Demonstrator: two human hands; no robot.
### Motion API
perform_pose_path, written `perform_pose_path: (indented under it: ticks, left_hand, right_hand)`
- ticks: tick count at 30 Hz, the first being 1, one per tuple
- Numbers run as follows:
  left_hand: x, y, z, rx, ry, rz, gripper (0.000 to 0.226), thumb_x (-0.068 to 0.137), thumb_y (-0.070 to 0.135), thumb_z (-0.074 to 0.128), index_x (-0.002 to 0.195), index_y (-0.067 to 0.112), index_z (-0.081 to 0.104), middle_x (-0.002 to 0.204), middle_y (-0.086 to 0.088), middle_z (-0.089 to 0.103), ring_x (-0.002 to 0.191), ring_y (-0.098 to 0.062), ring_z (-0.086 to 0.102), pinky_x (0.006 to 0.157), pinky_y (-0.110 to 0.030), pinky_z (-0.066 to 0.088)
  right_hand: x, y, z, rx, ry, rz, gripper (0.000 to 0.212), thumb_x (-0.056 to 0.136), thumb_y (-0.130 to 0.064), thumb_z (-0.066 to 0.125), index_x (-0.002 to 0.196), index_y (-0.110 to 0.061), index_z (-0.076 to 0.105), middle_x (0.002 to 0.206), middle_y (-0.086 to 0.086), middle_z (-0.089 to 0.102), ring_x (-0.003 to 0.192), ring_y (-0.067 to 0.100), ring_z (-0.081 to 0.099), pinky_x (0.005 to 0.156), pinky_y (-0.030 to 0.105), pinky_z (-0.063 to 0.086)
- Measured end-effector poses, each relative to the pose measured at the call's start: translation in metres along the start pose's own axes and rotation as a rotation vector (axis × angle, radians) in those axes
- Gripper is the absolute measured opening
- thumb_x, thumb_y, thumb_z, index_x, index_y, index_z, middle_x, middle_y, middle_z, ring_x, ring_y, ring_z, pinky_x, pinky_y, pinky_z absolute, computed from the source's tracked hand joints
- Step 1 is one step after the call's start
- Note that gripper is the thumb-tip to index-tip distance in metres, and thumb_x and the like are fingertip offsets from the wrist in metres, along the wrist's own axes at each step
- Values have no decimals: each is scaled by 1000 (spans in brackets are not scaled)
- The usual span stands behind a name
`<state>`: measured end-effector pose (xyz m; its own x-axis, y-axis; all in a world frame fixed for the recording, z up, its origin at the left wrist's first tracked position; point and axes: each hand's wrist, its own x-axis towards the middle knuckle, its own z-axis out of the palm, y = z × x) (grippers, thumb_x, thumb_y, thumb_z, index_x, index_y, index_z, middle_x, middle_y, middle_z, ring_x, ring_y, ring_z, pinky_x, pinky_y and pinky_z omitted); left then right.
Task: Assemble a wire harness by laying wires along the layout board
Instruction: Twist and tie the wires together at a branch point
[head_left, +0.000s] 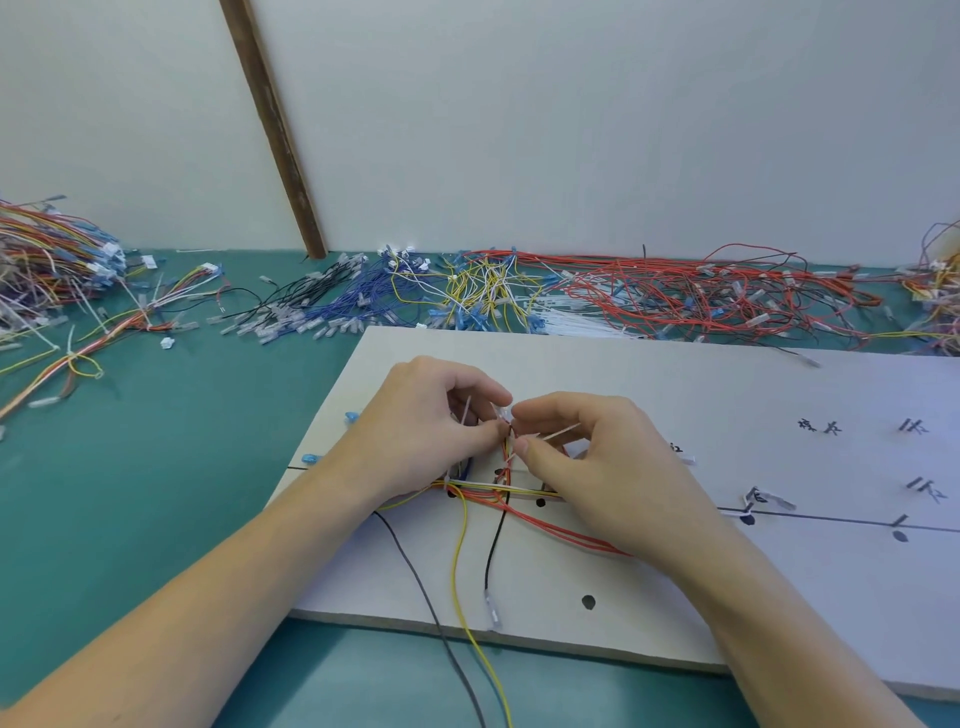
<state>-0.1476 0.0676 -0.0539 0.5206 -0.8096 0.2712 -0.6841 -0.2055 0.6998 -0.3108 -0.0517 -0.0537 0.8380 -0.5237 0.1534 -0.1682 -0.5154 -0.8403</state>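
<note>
A pale grey layout board lies on the green table, marked with black lines, dots and handwritten labels. A bundle of red, yellow, white and black wires runs across its left part. My left hand and my right hand meet over the bundle's upward branch. Both pinch a thin white cable tie wrapped around the wires there, its tail sticking out to the right. A yellow wire and black wires trail off the board's near edge.
Along the wall lie heaps of loose wires: black and blue, yellow, red, mixed colours at far left. White cable ties lie behind the board. A brown wooden strip leans on the wall.
</note>
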Motion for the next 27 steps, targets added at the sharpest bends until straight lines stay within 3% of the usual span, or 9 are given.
perform_pose_path:
  ticks: [8,10,12,14,18,23,27]
  left_hand:
    - [0,0,4,-13,6,-22,22,80,14,80,93,32,77,76,13,74,64,-3,61,64,-17,50]
    - [0,0,3,0,-2,-15,19,79,22,80,94,32,76,78,15,74,64,-3,61,63,-17,50]
    - [-1,1,3,23,-12,-13,21,76,31,84,95,33,76,78,17,74,62,-1,60,60,-13,46]
    - [-1,2,4,44,-21,-15,24,74,30,87,95,33,75,79,18,73,59,1,58,58,-11,44]
    - [-1,4,5,40,-11,-26,27,75,25,83,101,30,75,82,21,73,61,0,60,58,-11,44]
    - [-3,5,5,38,-16,-27,41,77,26,82,115,32,67,83,24,72,68,-4,62,59,-13,45]
    - [-4,6,3,0,-10,-41,47,77,25,83,117,35,62,78,20,72,68,-4,63,58,-10,43]
  right_hand:
    - [0,2,2,-16,25,2,25,92,-19,68,114,-26,76,93,-16,75,75,-5,65,76,22,56]
    - [3,-1,2,6,5,20,21,94,-23,66,112,-26,76,90,-15,76,79,0,69,76,29,59]
    - [8,-8,-1,28,-27,60,16,96,-31,63,100,-27,78,85,-8,77,80,12,72,78,45,62]
    - [19,-17,-5,-10,-58,94,22,97,-36,58,91,-26,77,81,0,77,82,24,73,76,54,61]
    - [42,-28,-9,-60,-106,172,9,91,-17,65,88,-23,72,75,5,78,73,27,77,73,56,62]
    - [56,-32,-7,-116,-137,169,12,84,-13,80,91,-13,70,77,13,77,66,27,77,72,50,64]
    - [66,-38,-3,-270,-232,127,5,86,-9,75,88,-13,78,78,13,77,57,21,74,54,30,62]
